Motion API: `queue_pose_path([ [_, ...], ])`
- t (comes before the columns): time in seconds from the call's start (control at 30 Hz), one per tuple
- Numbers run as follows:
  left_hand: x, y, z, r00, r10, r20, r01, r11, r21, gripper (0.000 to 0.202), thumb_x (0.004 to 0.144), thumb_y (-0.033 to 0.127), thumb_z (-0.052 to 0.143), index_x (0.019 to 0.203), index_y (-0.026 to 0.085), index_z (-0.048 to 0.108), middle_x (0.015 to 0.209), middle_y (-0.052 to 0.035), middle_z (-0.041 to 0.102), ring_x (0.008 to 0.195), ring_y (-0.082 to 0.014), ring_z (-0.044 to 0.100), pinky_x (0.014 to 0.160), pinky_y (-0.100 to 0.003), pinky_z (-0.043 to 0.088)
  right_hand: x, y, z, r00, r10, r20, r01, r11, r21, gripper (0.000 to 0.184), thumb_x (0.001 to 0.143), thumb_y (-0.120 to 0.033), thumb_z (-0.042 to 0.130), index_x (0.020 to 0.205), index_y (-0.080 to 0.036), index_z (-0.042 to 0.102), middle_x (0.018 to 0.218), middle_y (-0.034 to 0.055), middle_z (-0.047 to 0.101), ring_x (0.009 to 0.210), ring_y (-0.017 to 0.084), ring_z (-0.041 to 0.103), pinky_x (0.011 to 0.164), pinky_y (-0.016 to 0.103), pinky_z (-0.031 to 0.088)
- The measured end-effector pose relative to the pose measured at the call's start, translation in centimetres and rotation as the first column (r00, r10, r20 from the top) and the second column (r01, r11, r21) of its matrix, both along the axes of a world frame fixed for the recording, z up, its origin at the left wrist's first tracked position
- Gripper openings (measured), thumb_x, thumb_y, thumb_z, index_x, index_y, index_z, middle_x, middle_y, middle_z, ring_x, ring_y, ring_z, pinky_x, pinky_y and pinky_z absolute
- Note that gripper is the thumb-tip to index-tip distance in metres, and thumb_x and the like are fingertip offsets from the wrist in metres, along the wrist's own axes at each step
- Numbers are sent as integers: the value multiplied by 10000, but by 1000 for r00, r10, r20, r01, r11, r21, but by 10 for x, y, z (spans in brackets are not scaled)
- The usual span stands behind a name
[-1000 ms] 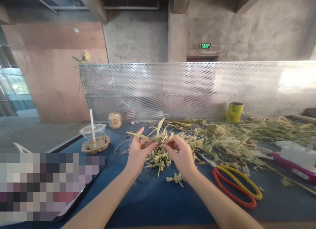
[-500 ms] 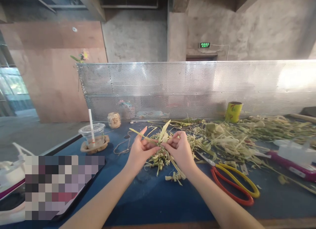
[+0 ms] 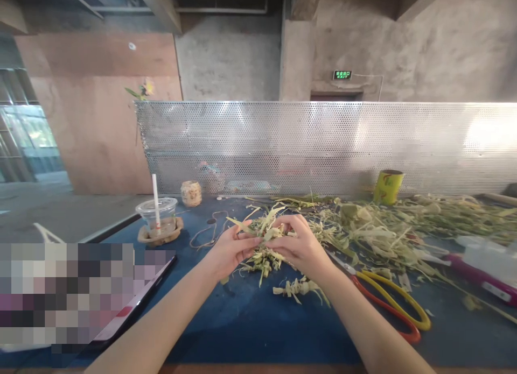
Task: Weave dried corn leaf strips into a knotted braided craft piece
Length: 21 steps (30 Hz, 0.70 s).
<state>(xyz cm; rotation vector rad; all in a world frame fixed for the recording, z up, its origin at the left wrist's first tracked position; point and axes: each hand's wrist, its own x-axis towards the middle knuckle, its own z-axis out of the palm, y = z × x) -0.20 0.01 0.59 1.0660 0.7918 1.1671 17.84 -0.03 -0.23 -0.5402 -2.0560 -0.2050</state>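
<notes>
Pale green-yellow dried leaf strips [image 3: 274, 217] are pinched between my two hands above the middle of the table. My left hand [image 3: 230, 251] grips them from the left, thumb and fingers closed near the centre. From the right, my right hand [image 3: 302, 246] closes its fingertips on the same strips; where the strips cross is partly hidden by the fingers. Beneath my hands lies a heap of leaf scraps [image 3: 264, 260]. A small knotted piece of dried leaf [image 3: 297, 289] rests on the table, close to my right wrist.
Scissors with red and yellow handles [image 3: 420, 317] lie right of my right forearm. A large pile of dried leaves [image 3: 375, 226] spreads behind them, near a yellow-green tube [image 3: 388, 187]. At left are a lidded plastic cup [image 3: 155, 210], a blurred-out tablet-like device [image 3: 149, 296] and string [image 3: 197, 235].
My fingers have shifted on the leaf strips, and my right hand is now turned more over them. The long strip's left end reaches out less. The view has swung slightly left.
</notes>
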Motion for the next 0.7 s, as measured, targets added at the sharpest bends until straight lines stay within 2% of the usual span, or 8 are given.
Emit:
queue_pose_path([
  [0.07,2,0,-1,999,8,-42,-4,996,93,878,584,75,726,1312,105,235,701,-10,618,472,-64,501,417,-178,393,-5,0,-1,998,35,-56,-42,991,-130,68,769,-182,580,740,-221,627,916,42,568,850,168,479,766,325,410],
  [0.13,2,0,-1,993,44,-111,-19,977,212,988,573,98,737,1353,132,132,759,-27,622,490,-85,512,405,-200,396,-10,1,-3,993,13,-121,-53,941,-333,60,756,-182,587,699,-197,580,796,20,578,770,152,498,711,296,415],
  [0.23,1,-1,0,977,87,-195,-25,953,301,1049,587,125,730,1375,147,36,790,-42,616,544,-121,540,414,-227,417,-17,2,-6,976,-67,-208,-77,785,-614,91,759,-222,557,683,-182,529,668,-12,521,599,115,463,570,247,387],
  [0.3,0,-2,0,970,79,-231,-1,947,321,1046,620,143,710,1380,161,-8,803,-49,614,576,-130,547,431,-234,424,-19,2,-7,963,-77,-259,-142,672,-727,121,759,-265,540,684,-174,512,622,-30,486,532,93,426,520,228,357],
  [0.4,0,-3,0,958,61,-280,42,936,349,1024,663,150,678,1382,202,-49,819,-45,612,609,-124,544,463,-230,419,-18,3,-7,948,-79,-308,-217,547,-809,171,737,-310,553,663,-162,509,578,-42,463,494,77,401,490,215,322],
  [0.53,1,-7,3,943,31,-331,96,927,362,1016,687,153,653,1378,243,-88,829,-31,606,636,-119,540,492,-225,404,-16,5,-6,920,-143,-366,-271,442,-855,198,669,-320,626,648,-153,522,584,-28,506,523,88,464,519,223,354],
  [0.6,1,-8,5,933,18,-360,123,923,364,1009,692,166,649,1379,239,-85,828,-31,608,644,-122,539,509,-233,401,-16,6,-6,893,-145,-427,-330,434,-838,216,632,-308,664,700,-151,532,646,-4,559,585,110,522,570,239,393],
  [0.7,1,-9,5,916,21,-401,143,916,376,966,716,225,634,1383,227,-65,804,-28,612,588,-111,510,520,-253,396,-15,5,-5,870,-114,-480,-379,467,-798,256,637,-310,666,782,-167,510,683,-1,578,623,127,550,594,252,414],
])
